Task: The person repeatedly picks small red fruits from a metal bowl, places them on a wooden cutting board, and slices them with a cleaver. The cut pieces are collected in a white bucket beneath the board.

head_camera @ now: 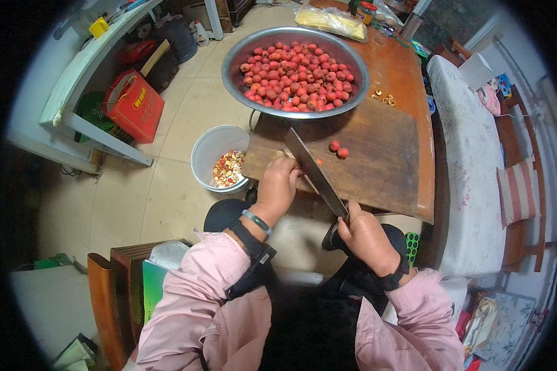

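My right hand (367, 239) grips the handle of a cleaver (316, 169), its long blade angled up and left across the near part of a wooden cutting board (376, 134). On the board by the blade's left face, my left hand (278, 183) has its fingertips drawn together; whatever they may pinch is hidden. Two whole red hawthorn fruits (339, 150) lie right of the blade, and a small reddish piece (319, 162) rests close to it. Beyond the board stands a wide metal basin (226, 76) heaped with hawthorns (297, 74).
A white bucket (198, 157) with cut fruit pieces (229, 169) stands on the floor, left of the board. Cut bits (389, 99) lie on the wooden table (399, 69) behind it. A covered bench (469, 176) is at right, a red paper bag (137, 106) at left.
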{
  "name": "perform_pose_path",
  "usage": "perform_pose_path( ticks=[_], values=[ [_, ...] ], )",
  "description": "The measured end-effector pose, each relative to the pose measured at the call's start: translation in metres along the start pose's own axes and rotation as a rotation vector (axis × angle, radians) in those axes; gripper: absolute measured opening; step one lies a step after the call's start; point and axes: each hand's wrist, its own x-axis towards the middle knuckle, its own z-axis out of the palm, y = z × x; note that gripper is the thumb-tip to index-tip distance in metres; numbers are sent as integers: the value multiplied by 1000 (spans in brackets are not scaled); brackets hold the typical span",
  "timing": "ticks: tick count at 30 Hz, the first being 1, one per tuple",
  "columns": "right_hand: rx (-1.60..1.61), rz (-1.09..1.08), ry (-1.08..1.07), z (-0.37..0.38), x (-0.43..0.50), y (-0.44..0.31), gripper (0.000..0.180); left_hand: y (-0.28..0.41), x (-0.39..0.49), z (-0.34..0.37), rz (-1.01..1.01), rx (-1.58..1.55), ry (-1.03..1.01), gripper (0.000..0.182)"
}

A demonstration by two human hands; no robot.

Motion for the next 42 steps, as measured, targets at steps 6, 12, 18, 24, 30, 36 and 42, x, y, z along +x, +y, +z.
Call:
perform_pose_path(
  ticks=[6,12,18,24,30,36,42],
  values=[
    [4,95,-100,-19,-17,-3,25,0,2,3,-14,-40,45,11],
    [-69,100,-122,-29,-25,-16,23,2,2,2,-83,-31,-16,6],
    [-57,-2,-69,-16,6,-15,20,2,2,2,-75,16,-53,6],
    [-113,-100,12,13,27,-15,17,2,-3,2,4,90,-25,8],
    [-184,-97,114,27,8,-25,10,-7,-7,6,7,115,-34,24],
    [-57,-68,234,25,-22,-29,17,-6,-3,6,-25,97,-55,24],
    [465,301,173,19,-53,-10,21,8,0,-2,-38,-59,-55,29]
  ],
)
